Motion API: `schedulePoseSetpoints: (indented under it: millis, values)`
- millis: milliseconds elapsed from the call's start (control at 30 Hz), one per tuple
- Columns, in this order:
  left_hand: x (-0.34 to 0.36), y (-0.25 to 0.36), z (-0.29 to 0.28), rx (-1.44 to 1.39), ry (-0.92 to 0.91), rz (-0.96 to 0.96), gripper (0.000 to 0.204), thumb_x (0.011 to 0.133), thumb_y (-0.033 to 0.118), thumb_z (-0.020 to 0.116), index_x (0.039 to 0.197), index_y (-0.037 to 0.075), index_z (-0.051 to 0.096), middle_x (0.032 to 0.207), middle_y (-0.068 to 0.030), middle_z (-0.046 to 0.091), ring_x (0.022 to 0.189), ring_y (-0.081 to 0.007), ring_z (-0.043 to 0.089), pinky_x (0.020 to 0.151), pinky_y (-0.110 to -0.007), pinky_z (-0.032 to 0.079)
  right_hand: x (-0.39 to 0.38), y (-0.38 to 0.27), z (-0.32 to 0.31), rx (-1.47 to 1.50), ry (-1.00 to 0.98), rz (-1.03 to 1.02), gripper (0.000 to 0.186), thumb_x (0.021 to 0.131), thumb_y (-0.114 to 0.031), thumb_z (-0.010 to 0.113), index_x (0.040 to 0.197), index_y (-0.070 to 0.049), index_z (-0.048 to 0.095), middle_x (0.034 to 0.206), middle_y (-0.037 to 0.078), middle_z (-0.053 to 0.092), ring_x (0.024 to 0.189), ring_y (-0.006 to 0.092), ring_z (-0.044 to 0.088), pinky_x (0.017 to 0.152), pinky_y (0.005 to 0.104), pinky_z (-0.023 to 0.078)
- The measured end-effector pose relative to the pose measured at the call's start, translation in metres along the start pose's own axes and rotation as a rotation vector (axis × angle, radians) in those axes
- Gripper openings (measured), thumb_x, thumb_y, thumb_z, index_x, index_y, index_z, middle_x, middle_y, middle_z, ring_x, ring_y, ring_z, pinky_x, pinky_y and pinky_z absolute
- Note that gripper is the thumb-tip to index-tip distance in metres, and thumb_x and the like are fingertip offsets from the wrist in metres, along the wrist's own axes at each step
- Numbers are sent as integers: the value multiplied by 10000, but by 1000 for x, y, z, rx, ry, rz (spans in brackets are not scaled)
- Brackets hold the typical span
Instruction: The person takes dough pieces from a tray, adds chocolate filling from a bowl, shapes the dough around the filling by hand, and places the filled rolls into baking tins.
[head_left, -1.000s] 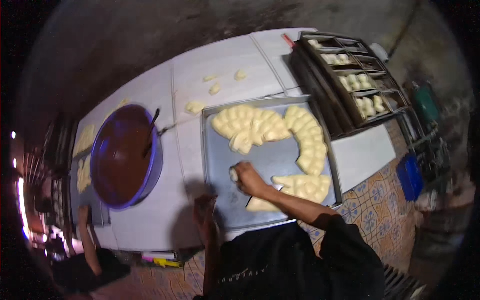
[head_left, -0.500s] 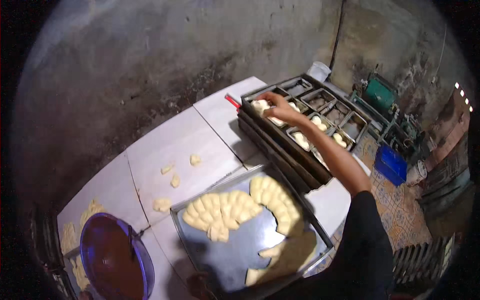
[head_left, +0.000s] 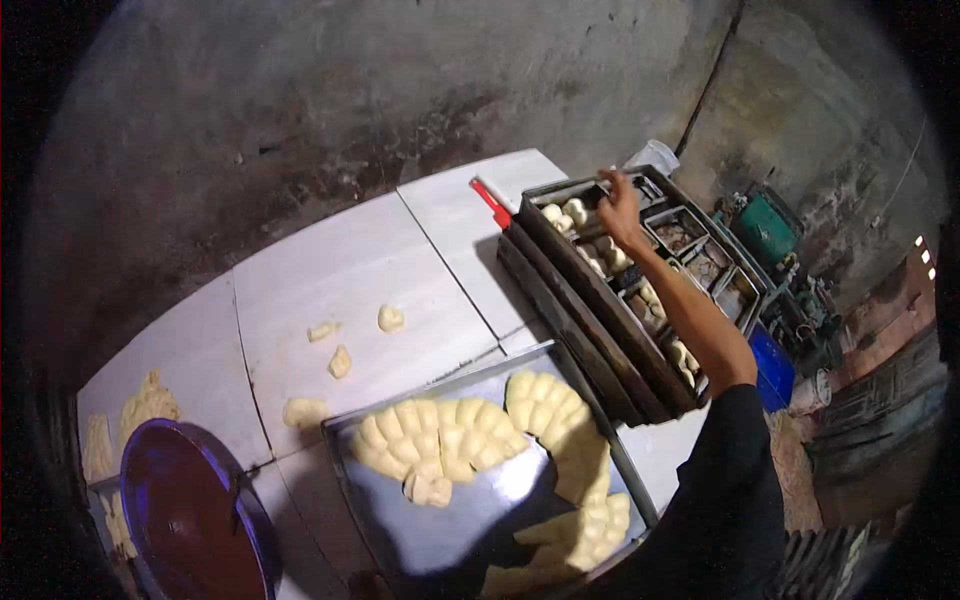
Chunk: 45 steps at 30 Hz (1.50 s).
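Reaching my right hand (head_left: 618, 208) over the dark metal compartment moulds (head_left: 640, 290) | dough piece already released, grip now loose | left hand unseen

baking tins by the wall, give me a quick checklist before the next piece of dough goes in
1. Right hand over the stacked baking tins, clear of the rim: ok.
2. Right hand empty after reaching in: cannot tell, fingers face away.
3. Free compartments left: cannot tell; several already hold dough.
4. Dough pieces ready on the metal tray: ok, many lie in a curved row.
5. Left hand free: cannot tell, out of view.
6. Red-handled tool clear of the tins: not ok, it lies against their far corner.
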<state>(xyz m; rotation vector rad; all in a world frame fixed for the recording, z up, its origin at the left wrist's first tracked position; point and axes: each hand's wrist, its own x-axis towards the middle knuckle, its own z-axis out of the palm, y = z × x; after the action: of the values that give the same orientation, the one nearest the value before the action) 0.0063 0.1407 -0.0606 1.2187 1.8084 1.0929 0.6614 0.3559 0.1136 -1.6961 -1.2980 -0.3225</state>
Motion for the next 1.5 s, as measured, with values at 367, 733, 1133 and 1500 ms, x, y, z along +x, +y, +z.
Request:
schedulePoseSetpoints:
  millis: [367,733,1133,1500]
  values:
    - [-63,64,-27,-220,-24,209,98,864,22,567,913,12,652,878,-87,638,829,-185,605,790,-317,484,-314,-230,-89,313,-1366,-438,355,872,-199,606,1182,-29,591,1181,172,571,1085,359,540,931,428,454]
    - [-109,19,-39,-413,-241,126,81,880,54,573,833,11,623,884,-62,632,912,-159,591,834,-310,459,-349,-264,-97,486,-1028,-79,269,817,-74,652,1009,3,480,922,175,485,849,354,521,744,417,434]
    - [-125,73,-32,-1538,-889,-258,829,923,639,352,1428,-13,261,1411,-267,356,1330,-422,324,1114,-530,251,-382,-397,-114,736,-1021,-519,689,790,-258,748,1338,-14,411,1237,185,534,1184,379,492,1019,459,376]
    - [-145,94,-44,-1347,-572,-272,820,938,661,227,1455,28,296,1411,-146,413,1262,-261,425,1071,-406,317,-442,-396,-95,717,-624,-277,280,741,-36,734,1003,-9,640,1110,162,543,967,287,591,755,356,510]
